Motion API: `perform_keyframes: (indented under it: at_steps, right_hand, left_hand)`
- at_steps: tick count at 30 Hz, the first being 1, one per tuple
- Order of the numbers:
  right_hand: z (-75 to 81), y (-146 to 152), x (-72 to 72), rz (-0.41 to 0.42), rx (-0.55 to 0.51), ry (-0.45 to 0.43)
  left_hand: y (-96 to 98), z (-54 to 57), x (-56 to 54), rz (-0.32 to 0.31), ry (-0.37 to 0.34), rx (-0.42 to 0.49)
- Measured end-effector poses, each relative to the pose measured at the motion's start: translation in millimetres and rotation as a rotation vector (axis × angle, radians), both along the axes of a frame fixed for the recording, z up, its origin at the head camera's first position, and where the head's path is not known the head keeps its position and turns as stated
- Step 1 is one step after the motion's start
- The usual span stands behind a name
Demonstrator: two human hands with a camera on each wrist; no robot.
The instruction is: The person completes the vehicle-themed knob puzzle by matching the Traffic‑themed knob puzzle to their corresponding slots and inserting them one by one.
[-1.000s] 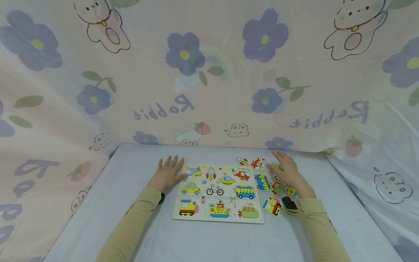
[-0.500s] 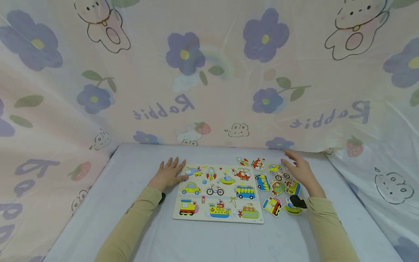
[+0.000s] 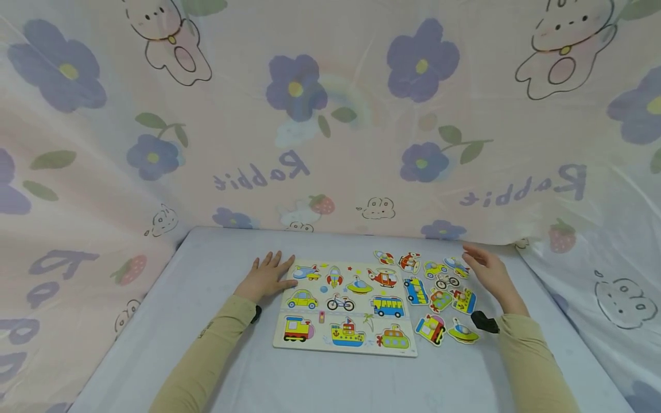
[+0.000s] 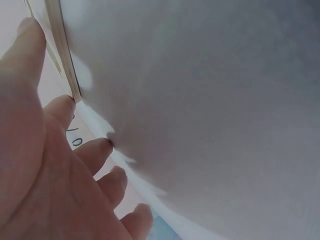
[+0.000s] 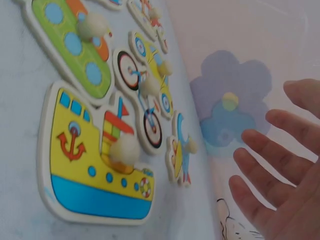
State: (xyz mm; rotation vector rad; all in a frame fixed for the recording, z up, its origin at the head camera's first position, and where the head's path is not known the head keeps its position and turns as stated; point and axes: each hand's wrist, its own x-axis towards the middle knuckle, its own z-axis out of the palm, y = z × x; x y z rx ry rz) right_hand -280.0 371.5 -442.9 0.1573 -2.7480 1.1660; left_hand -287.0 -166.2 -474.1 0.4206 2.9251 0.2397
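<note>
Tabletop: left hand touching one board; right hand beside ten pieces.

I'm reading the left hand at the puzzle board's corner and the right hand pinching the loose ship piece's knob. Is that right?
The right hand isn't pinching that knob: the right wrist view shows its fingers clear of the ship piece, holding nothing. The left hand is at the corner of the puzzle board.

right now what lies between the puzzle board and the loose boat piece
In the head view, the loose bus piece and submarine piece lie between the puzzle board and boat piece.
</note>
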Motion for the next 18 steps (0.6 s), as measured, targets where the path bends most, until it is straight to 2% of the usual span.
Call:
perform_keyframes:
  at_steps: [1,4,7,8,12,18]
  right_hand:
    - [-5.7,5,-3.3,-0.010,0.012,-0.004]
    - [-40.6,33,-24.8,-0.041,0.018,-0.003]
    - [-55.8,46,-31.4,-0.069,0.021,0.003]
    - [-54.5,45,-29.3,-0.069,0.005,-0.003]
    - [-25.4,24,-8.2,-0.080,-0.006,-0.063]
    - [-25.9,21,-12.9,-0.106,-0.017,-0.124]
  left_hand:
    - [0.3,0.6,0.4,0.001,-0.001,0.007]
    - [1.2,0.6,0.9,-0.007,-0.009,0.024]
    - [1.9,0.7,1.6,-0.017,-0.017,0.036]
    - [2.1,-0.1,1.4,-0.018,-0.019,0.036]
    - [1.8,-2.1,1.5,-0.015,-0.027,0.033]
    - [-1.6,-1.2,-1.2,-0.002,-0.034,0.033]
